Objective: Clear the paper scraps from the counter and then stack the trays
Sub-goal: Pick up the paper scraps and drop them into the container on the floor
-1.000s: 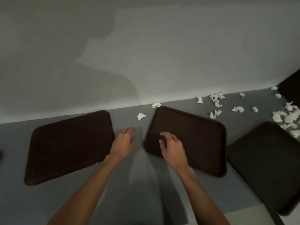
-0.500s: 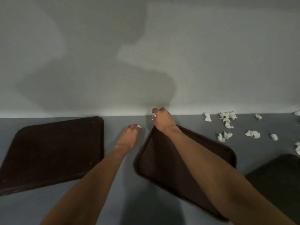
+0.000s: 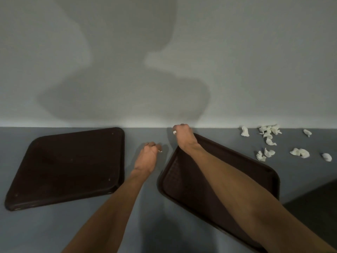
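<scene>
Both hands work the grey worktop (image 3: 145,212) at the far corner of the middle brown tray (image 3: 182,185). We see the right hand (image 3: 184,136) just beyond that corner, at the foot of the wall (image 3: 237,70), its fingers (image 3: 182,127) curled tight on a white paper scrap (image 3: 174,132) that peeks out at the thumb side; the forearm crosses over the tray. The left hand (image 3: 146,157) lies just left of the tray, fingers bent together and pinching a second small scrap (image 3: 160,151) at their tips. Loose scraps (image 3: 268,136) lie scattered to the tray's right, near the wall. An upturned brown tray (image 3: 69,167) sits well to its left, and we make out a darker third tray (image 3: 313,203) at its near right
</scene>
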Tool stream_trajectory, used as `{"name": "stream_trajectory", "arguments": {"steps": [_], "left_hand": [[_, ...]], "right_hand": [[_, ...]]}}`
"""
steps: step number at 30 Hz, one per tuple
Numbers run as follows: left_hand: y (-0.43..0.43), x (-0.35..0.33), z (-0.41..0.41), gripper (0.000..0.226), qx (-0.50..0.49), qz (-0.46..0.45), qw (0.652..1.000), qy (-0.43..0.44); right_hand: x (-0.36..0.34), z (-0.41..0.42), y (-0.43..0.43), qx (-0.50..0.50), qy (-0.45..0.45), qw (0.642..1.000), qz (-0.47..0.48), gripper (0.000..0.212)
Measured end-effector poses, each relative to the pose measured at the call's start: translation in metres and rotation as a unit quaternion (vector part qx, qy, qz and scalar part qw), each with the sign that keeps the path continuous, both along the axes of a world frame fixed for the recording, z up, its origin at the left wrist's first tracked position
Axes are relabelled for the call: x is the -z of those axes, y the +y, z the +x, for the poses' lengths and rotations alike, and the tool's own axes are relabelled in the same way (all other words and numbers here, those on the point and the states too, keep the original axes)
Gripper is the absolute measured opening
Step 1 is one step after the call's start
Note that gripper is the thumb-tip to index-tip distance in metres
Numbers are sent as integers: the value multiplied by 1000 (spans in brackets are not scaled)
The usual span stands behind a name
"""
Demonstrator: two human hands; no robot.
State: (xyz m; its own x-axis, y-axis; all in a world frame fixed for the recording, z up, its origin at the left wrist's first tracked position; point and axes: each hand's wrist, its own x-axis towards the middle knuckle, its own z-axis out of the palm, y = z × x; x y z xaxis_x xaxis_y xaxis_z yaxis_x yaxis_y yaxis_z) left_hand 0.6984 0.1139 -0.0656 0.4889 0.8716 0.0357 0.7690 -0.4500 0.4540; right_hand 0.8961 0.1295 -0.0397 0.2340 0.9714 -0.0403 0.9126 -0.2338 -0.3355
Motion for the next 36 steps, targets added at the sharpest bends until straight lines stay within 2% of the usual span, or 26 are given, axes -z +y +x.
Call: {"name": "stream_trajectory", "arguments": {"steps": [3, 6, 10, 15, 21, 28, 36], "left_hand": [[-10, -19, -18, 22, -25, 12, 999, -33], [-22, -39, -46, 28, -56, 14, 995, -80], [-45, -66, -99, 25, -97, 24, 988, -117], [-98, -104, -183, 21, -174, 22, 967, -185], [-170, -132, -300, 19, -238, 10, 938, -253], [-246, -135, -463, 10, -321, 19, 912, -253], [-303, -103, -622, 9, -438, -1, 855, -277]], "right_hand": [[-19, -21, -19, 2, 28, 999, 16, 31], [-45, -50, -47, -10, 69, 997, 31, 31], [-74, -94, -84, -25, 121, 988, 93, 28], [-113, -180, -131, -51, 170, 968, 176, 25], [-130, -302, -190, -69, 224, 950, 207, 27], [-123, -461, -250, -96, 295, 936, 169, 27], [-84, -629, -269, -205, 316, 921, 100, 24]]}}
